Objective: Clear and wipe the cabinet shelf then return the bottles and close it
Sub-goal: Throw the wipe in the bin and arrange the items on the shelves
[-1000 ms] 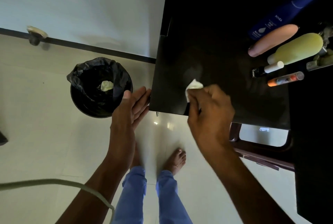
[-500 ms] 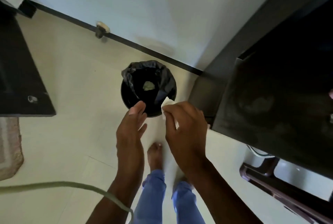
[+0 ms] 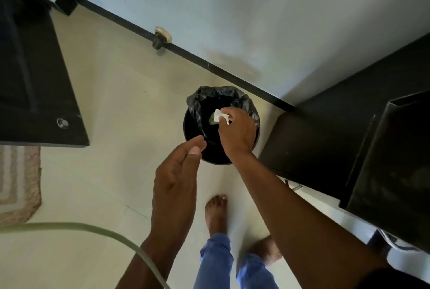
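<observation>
Above the lined bin (image 3: 197, 112), the right hand (image 3: 237, 133) pinches a crumpled white tissue (image 3: 220, 115) in a narrow grip; flimsy and light, it needs only fingertips. The left hand (image 3: 176, 179), beside the bin, hangs empty, loosely open.

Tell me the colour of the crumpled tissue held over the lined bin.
White crumpled tissue, pinched in the right hand; head view.

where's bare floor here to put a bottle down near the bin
Open floor lies left of the bin, between it, the dark door and the mat. It is crowded right of the bin, where the cabinet sits close, and below it, by the feet.
</observation>
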